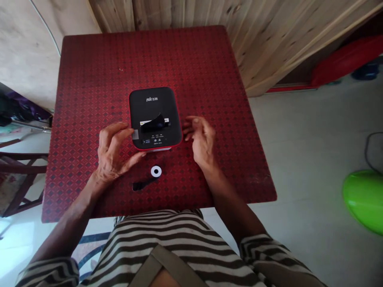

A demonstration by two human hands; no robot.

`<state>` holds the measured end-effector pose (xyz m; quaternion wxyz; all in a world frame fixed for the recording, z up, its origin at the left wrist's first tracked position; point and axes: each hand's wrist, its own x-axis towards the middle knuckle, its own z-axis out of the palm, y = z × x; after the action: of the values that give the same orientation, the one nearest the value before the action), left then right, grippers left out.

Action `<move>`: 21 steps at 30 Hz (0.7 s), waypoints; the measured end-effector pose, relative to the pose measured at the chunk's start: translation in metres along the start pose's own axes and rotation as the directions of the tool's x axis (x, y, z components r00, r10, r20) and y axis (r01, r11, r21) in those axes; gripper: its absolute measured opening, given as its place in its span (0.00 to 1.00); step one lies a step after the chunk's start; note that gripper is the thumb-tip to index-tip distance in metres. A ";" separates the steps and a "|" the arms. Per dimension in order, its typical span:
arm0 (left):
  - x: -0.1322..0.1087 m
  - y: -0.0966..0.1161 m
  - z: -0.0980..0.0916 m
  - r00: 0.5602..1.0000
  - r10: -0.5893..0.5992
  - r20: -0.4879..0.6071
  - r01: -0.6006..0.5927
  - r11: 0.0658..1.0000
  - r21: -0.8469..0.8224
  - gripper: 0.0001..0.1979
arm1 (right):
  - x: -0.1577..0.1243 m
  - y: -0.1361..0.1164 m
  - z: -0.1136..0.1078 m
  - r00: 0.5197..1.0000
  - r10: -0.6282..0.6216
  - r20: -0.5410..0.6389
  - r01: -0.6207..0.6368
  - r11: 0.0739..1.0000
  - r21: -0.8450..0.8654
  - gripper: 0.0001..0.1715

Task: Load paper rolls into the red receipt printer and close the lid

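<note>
A black box-shaped item with a red rim and white lettering (154,107) lies on the red patterned table. Across its top runs a dark wedge-like shape; whether it is loose or part of the top, I cannot tell. My left hand (113,146) is at its near left corner, fingertips at the left side and thumb stretched along the near edge. Just off the right side, my right hand (202,139) hovers with fingers loosely bent and apart, holding nothing visible. Nearer me sit a small white ring with a dark centre (152,172) and a short black strip (143,185).
The red table (209,63) stands by a wood-plank wall (206,14). A dark wooden chair (25,167) is at the left. On the right, the pale floor (296,151) holds a bright green object (365,199), with a red one (344,59) farther back.
</note>
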<state>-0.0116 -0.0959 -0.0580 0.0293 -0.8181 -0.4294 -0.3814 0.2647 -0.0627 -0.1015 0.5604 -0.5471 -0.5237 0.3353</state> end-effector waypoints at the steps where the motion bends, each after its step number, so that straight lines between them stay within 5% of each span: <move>1: -0.002 -0.003 0.001 1.000 0.009 0.003 -0.009 1.000 -0.005 0.36 | 0.001 0.007 0.003 0.999 0.025 0.035 -0.025 1.000 -0.011 0.25; 7: -0.004 -0.013 0.008 0.998 0.067 0.017 -0.067 0.998 -0.007 0.36 | -0.002 0.012 0.016 0.955 -0.223 0.194 0.266 0.935 -0.236 0.14; 21: -0.007 -0.005 0.008 0.999 0.050 0.011 -0.050 0.998 -0.028 0.35 | -0.001 0.009 0.016 0.955 -0.192 0.228 0.248 0.936 -0.252 0.10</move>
<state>-0.0130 -0.0944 -0.0703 0.0250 -0.8311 -0.4038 -0.3816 0.2510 -0.0576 -0.1125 0.4568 -0.5215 -0.6772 0.2467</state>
